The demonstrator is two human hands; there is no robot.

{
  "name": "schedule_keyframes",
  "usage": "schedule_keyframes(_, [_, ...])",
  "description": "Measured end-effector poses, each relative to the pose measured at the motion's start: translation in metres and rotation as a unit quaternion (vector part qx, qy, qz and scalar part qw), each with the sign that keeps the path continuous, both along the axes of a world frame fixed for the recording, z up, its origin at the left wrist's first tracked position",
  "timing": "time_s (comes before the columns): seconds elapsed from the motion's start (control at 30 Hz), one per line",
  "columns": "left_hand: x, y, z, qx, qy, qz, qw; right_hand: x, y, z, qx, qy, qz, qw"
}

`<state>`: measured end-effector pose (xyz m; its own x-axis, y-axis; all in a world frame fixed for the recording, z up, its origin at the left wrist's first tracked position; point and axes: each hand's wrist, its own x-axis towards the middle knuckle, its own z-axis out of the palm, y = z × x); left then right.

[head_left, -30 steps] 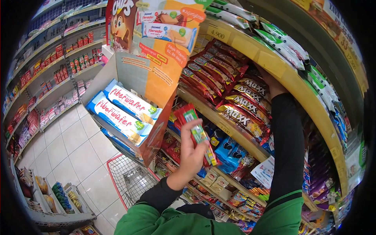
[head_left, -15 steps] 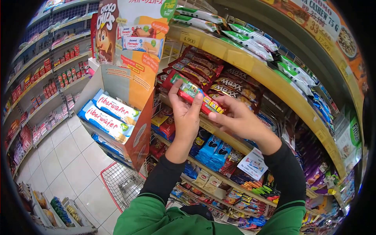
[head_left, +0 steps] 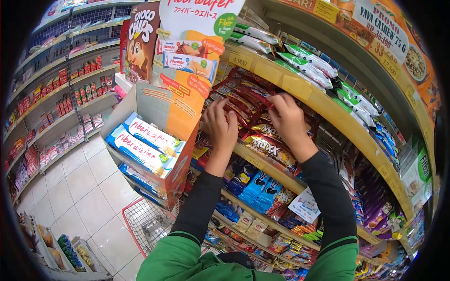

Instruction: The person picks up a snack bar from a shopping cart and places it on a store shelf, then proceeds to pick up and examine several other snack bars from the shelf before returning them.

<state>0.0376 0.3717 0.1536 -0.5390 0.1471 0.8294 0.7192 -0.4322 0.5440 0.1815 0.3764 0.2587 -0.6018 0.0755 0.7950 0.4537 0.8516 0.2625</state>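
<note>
My left hand (head_left: 219,122) reaches over the front of a shelf compartment, its fingers slightly curled and apart, touching or just above red-wrapped snack bars (head_left: 238,104). To its right, my right hand (head_left: 287,118) has thumb and fingers pinched together at the end of a red-wrapped snack bar (head_left: 257,93) on the pile. Below my right hand lie brown-and-gold Maxx packets (head_left: 267,146). The fingers hide part of the pile.
A cardboard display box (head_left: 183,157) with Fiberwafer packs (head_left: 140,149) stands to the left. The yellow shelf edge (head_left: 300,86) runs above my hands, with green-and-white packets (head_left: 307,68) on it. A wire shopping cart (head_left: 145,220) is below left.
The red packet that both hands held up in front of the shelf is no longer held there. Both hands have moved in to the red bars and are farther apart.
</note>
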Motion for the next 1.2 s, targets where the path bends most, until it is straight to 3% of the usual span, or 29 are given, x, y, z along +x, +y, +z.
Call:
schedule_keyframes(0.13, [0.005, -0.001, 0.002, -0.085, 0.025, 0.044, 0.995, -0.014, 0.025, 0.000, 0.038, -0.065, -0.038, 0.996])
schedule_keyframes(0.3, [-0.003, 0.008, 0.014, -0.157, 0.076, 0.020, 0.985, -0.022, 0.020, 0.008, -0.056, -0.093, -0.012, 0.994])
schedule_keyframes(0.5, [0.001, 0.010, 0.017, -0.197, 0.093, 0.038, 0.975, -0.023, 0.037, 0.006, -0.061, -0.110, -0.041, 0.991])
schedule_keyframes(0.9, [0.004, 0.008, 0.013, -0.173, 0.097, 0.079, 0.977, -0.012, 0.034, 0.012, -0.141, -0.163, -0.017, 0.976])
schedule_keyframes(1.0, [0.003, 0.008, 0.011, -0.183, 0.104, 0.080, 0.974, -0.013, 0.039, 0.011, -0.117, -0.146, 0.008, 0.982])
schedule_keyframes(1.1, [0.001, 0.009, 0.011, -0.119, 0.087, 0.071, 0.987, -0.013, 0.033, 0.016, -0.253, -0.033, -0.026, 0.967])
schedule_keyframes(1.2, [-0.010, 0.019, 0.005, 0.049, 0.027, -0.040, 0.998, -0.007, 0.028, 0.013, -0.323, 0.127, -0.092, 0.933])
